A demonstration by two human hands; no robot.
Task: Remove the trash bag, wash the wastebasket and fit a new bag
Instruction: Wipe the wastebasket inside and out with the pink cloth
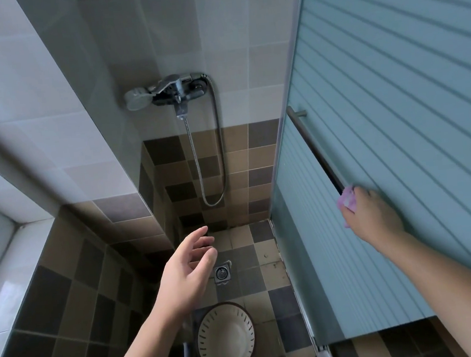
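The basket (226,339) stands upright on the shower floor (260,256) at the bottom centre of the frame, its mouth facing up. It is cream inside with a dark rim and short dark slits round the wall, and no bag lines it.

The left hand (187,272) hangs in the middle of the frame, above the basket and not touching it. Its fingers (203,240) are spread loosely and a little bent, holding nothing. Just right of it on the floor sits a square metal drain (222,273).

The right hand (371,215) is at the right of the frame, against the frosted, ribbed door (394,105). Its fingers are curled round a small pink thing (346,200), crumpled, which I cannot make out more closely. The hand is at the lower end of the door's metal bar (314,147), which runs up and to the left; whether it also touches the bar I cannot tell.

On the tiled back wall, upper centre, is a chrome tap (178,90) with a shower head (136,100) resting at its left end. A metal hose (219,139) loops down from the tap and back up. A white sill (11,251) shows at the left edge.
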